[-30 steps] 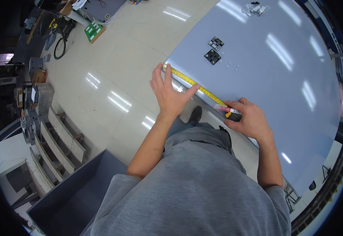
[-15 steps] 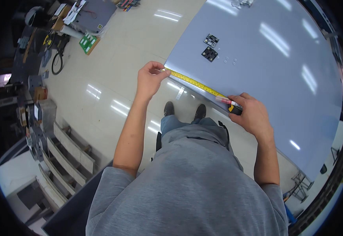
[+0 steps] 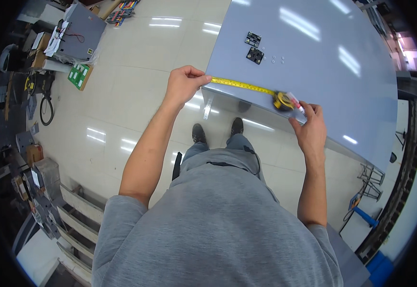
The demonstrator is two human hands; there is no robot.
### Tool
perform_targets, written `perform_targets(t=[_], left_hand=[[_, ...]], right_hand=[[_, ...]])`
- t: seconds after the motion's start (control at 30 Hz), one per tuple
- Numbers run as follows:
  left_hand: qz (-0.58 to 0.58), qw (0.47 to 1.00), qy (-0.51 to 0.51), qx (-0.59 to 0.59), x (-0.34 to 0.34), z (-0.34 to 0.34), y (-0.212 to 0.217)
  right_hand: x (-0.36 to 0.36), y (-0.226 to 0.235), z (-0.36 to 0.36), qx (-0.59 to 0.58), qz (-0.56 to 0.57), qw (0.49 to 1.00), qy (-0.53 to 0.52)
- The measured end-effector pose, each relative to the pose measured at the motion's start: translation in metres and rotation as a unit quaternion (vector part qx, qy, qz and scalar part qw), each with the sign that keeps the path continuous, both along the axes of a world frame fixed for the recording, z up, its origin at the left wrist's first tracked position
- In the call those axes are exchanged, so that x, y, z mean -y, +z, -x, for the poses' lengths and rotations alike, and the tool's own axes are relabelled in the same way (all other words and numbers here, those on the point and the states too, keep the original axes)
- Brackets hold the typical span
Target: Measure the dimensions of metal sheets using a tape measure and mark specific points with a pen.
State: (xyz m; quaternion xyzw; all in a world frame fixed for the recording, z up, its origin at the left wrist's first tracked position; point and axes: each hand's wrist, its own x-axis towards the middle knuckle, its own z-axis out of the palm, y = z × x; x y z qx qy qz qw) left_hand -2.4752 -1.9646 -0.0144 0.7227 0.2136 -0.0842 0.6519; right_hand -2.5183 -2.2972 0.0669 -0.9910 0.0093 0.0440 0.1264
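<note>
A yellow tape measure blade (image 3: 242, 85) runs along the near edge of the large grey-blue panel (image 3: 342, 110). My left hand (image 3: 184, 87) pinches its end at the panel's left corner. The black and yellow tape measure case (image 3: 282, 101) rests by the same edge, a little blurred. My right hand (image 3: 312, 128) is just right of the case and apart from it, thumb and fingers spread. A red and white marker (image 3: 295, 102) sticks out from between its fingers, pointing over the case.
Two black hinge-like parts (image 3: 255, 55) and several small nuts (image 3: 274, 57) lie farther up the panel. A metal strip (image 3: 208, 108) hangs below the left corner. A green board (image 3: 80, 75) and a grey cabinet (image 3: 80, 33) stand on the floor at left.
My right hand has let go of the tape measure case and drawn back to the right, keeping the marker. The view has shifted; my left hand stays at the blade's end.
</note>
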Motion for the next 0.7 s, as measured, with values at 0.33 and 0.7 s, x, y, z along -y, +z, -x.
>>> perform_targets(t=[0.33, 0.7], left_hand=[[-0.020, 0.999, -0.043, 0.006, -0.008, -0.016, -0.003], [-0.020, 0.993, -0.106, 0.046, -0.020, -0.024, -0.012]], right_hand=[[-0.013, -0.034, 0.008, 0.095, -0.070, 0.992, -0.034], [-0.162, -0.023, -0.053, 0.111, -0.095, 0.974, 0.173]])
